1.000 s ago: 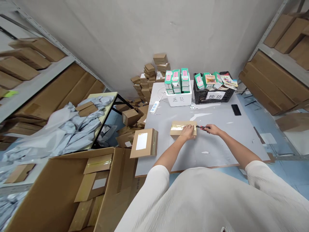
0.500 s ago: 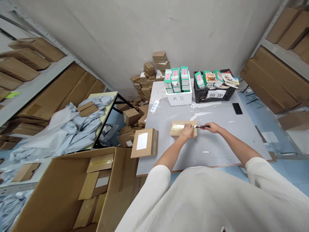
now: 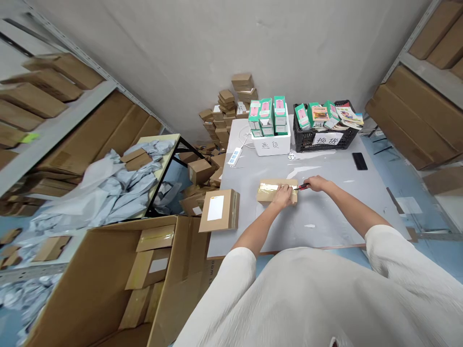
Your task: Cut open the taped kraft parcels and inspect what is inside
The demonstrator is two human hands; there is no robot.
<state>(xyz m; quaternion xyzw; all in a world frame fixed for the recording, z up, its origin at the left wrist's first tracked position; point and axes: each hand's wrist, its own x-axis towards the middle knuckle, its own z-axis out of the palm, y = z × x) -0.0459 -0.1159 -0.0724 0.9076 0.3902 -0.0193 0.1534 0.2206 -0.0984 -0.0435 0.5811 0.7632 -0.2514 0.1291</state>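
Note:
A small cardboard box sealed with shiny clear tape lies on the grey table in front of me. My left hand rests on the right part of its top, fingers bent over it and holding it down. In my right hand is a red and black utility knife, gripped from the right. The knife's tip meets the taped top at the box's right end, close to my left fingertips. Exactly how deep the blade sits is too small to tell.
A labelled carton stands at the table's left edge. Along the back are a white bin, a black crate and a power strip; a phone lies right. A large open box stands on my left.
The knife has tilted, its handle end now higher, and my right hand has shifted slightly up. My left hand stays on the box. The whole view has shifted a little.

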